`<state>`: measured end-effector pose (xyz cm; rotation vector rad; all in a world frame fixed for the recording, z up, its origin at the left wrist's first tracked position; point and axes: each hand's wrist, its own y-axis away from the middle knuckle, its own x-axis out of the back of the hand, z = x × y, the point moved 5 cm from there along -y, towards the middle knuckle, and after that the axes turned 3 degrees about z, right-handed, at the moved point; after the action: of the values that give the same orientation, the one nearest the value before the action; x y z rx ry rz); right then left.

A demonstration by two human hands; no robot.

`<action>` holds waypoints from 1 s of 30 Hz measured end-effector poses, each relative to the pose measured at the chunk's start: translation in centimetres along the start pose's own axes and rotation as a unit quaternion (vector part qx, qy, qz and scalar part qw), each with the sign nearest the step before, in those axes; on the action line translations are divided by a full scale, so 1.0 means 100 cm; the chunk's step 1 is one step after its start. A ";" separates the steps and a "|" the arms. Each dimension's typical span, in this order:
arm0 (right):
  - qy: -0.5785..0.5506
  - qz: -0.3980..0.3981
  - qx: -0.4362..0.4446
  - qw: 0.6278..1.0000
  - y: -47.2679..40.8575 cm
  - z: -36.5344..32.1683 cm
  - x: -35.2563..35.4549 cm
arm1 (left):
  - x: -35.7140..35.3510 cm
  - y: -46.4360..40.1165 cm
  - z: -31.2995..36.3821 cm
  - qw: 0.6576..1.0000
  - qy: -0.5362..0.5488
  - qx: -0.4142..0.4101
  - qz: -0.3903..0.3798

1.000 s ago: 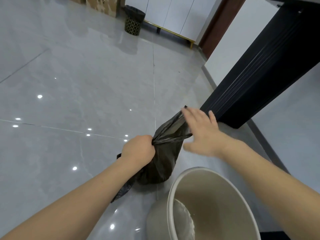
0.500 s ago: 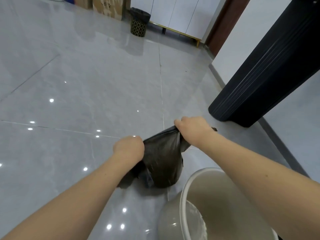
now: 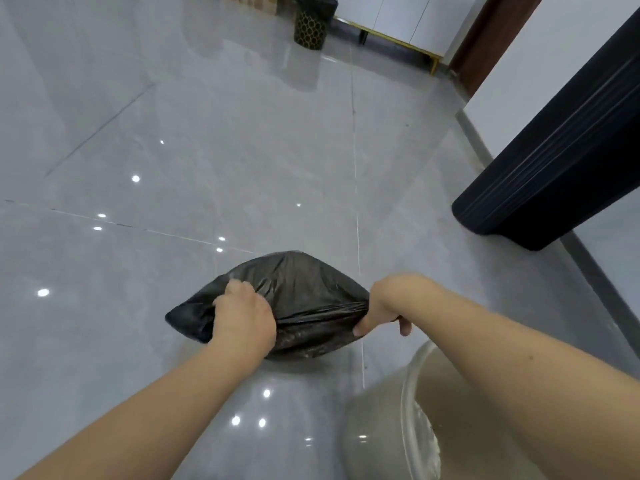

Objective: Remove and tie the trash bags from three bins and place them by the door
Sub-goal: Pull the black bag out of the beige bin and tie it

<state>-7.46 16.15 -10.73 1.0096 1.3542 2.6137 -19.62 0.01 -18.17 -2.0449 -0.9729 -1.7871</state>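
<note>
Now my hands have moved apart and the black trash bag (image 3: 298, 299) is stretched wide between them, not bunched up like before. My left hand (image 3: 242, 318) grips one end of the bag and my right hand (image 3: 388, 303) pinches the other end tight. It lies on the gray floor (image 3: 207, 150), just beside the beige bin (image 3: 398, 420). That bin has no bag in it. Far off, a dark patterned bin (image 3: 310, 27) stands lined with a black bag.
</note>
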 end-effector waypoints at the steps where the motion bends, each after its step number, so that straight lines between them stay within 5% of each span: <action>1: 0.010 -0.024 0.010 1.000 -0.002 -0.003 -0.004 | -0.008 0.000 -0.001 0.999 -0.034 0.006 -0.029; 5: -0.036 -0.094 0.033 0.994 -0.003 -0.001 -0.007 | -0.027 -0.004 -0.027 0.987 -0.070 0.016 -0.147; 10: -0.389 -0.189 0.063 0.899 -0.009 -0.002 -0.008 | -0.041 0.003 -0.042 0.957 0.023 0.058 -0.284; 14: -0.579 -0.199 0.070 0.788 -0.006 -0.015 -0.006 | -0.039 0.012 -0.047 0.956 -0.026 0.127 -0.263; 19: -0.621 -0.130 0.043 0.771 -0.003 -0.014 -0.007 | -0.068 0.013 -0.068 0.919 0.241 0.259 -0.175; 22: -0.673 -0.104 0.056 0.730 -0.003 -0.009 -0.001 | -0.067 0.018 -0.054 0.860 0.341 0.234 -0.300; 24: -0.704 -0.085 0.069 0.702 -0.001 -0.003 0.005 | -0.060 0.027 -0.033 0.766 0.451 0.235 -0.394; 27: -0.762 -0.091 0.088 0.635 0.005 0.007 0.011 | -0.053 0.026 -0.007 0.600 0.643 0.273 -0.390; 29: -0.810 -0.097 0.084 0.573 0.007 0.014 0.011 | -0.044 0.020 0.003 0.547 0.705 0.287 -0.348; 30: -0.831 -0.092 0.079 0.543 0.007 0.018 0.010 | -0.038 0.015 0.005 0.546 0.717 0.289 -0.322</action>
<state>-7.08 17.39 -8.95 2.0927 0.8025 0.3782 -18.37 -1.94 -21.52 0.5312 -1.3043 -2.0659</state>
